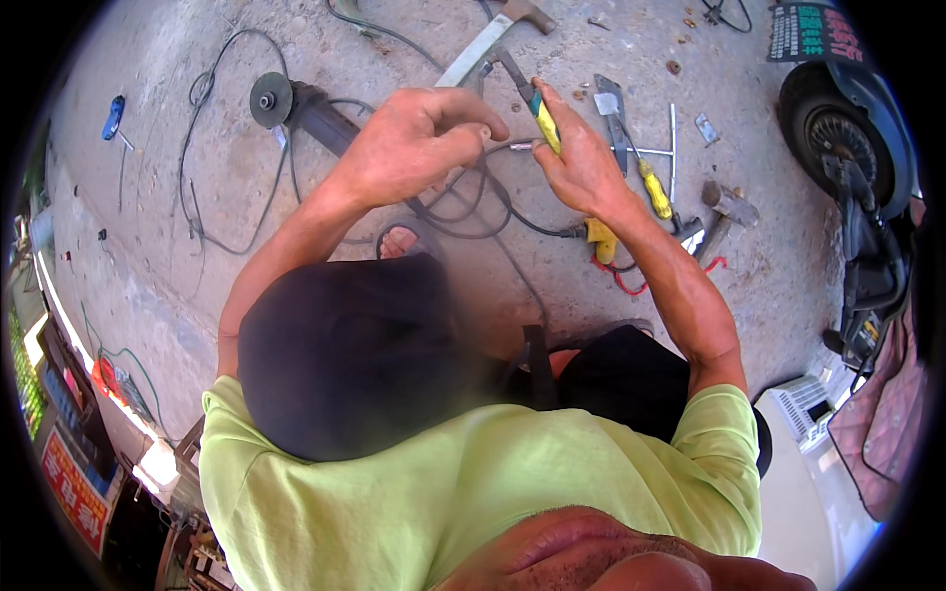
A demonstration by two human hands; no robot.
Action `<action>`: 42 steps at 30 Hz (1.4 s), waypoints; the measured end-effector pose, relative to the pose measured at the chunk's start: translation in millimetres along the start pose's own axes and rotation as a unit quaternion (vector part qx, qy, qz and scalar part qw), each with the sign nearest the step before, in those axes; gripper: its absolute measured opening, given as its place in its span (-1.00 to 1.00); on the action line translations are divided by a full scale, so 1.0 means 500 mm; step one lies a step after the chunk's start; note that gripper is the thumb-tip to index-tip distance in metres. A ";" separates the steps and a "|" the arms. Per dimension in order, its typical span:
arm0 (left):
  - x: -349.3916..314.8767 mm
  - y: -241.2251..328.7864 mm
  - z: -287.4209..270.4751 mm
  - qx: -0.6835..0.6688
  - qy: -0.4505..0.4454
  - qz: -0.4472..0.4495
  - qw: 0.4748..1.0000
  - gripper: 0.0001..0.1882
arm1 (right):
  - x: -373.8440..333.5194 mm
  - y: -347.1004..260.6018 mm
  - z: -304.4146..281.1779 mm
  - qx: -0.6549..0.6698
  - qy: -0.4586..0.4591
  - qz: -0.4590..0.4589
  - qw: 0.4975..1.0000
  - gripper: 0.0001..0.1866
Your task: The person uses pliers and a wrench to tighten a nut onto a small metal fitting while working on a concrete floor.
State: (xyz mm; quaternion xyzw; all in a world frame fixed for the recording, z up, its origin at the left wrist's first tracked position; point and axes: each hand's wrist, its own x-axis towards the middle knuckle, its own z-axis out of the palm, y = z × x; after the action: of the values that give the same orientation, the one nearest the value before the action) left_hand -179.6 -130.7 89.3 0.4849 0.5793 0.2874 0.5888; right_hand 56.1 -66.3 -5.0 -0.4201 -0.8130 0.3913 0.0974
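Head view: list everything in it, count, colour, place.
angle grinder: 1, dark with grey disc, on the concrete, upper left
black cable: several loops, on the concrete left and under the hands
pliers: 1, yellow handles, in the right hand
screwdriver: 1, yellow handle, on the ground right of the hands
hammer: 1, pale handle, top centre
scooter wheel: 1, black, far right
left hand: pinching the wire end
right hand: gripping the pliers
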 end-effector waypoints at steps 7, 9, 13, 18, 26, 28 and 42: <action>0.001 0.000 0.000 0.017 -0.008 0.014 1.000 -0.74 | -0.001 -0.002 0.001 -0.034 0.007 0.009 0.999 -0.21; 0.001 -0.001 0.000 0.017 -0.009 0.011 1.000 -0.74 | -0.002 -0.008 -0.002 -0.044 0.000 0.019 0.999 -0.23; 0.000 -0.003 -0.001 0.026 -0.008 0.018 0.999 -0.74 | -0.003 -0.010 -0.002 -0.060 0.005 0.020 0.998 -0.32; -0.001 0.010 -0.002 0.047 0.000 0.030 0.998 -0.77 | 0.003 0.041 0.032 0.034 0.030 0.002 0.999 -0.41; 0.033 -0.025 -0.012 0.196 0.076 0.334 0.919 -0.73 | -0.005 -0.003 0.038 0.163 -0.055 0.077 0.982 -0.43; 0.038 -0.019 -0.021 0.201 0.082 0.338 0.916 -0.73 | -0.002 -0.008 0.046 0.176 -0.050 0.060 0.981 -0.43; 0.155 -0.190 -0.106 -0.519 0.046 -0.121 0.845 -0.73 | -0.011 -0.050 0.038 0.341 -0.067 0.023 0.938 -0.62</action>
State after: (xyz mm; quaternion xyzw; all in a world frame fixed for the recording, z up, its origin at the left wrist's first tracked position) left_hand -239.3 -82.9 -20.5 0.0208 0.4265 0.4944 0.7571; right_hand 35.0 -89.5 1.1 -0.3531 -0.6258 0.6742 0.1711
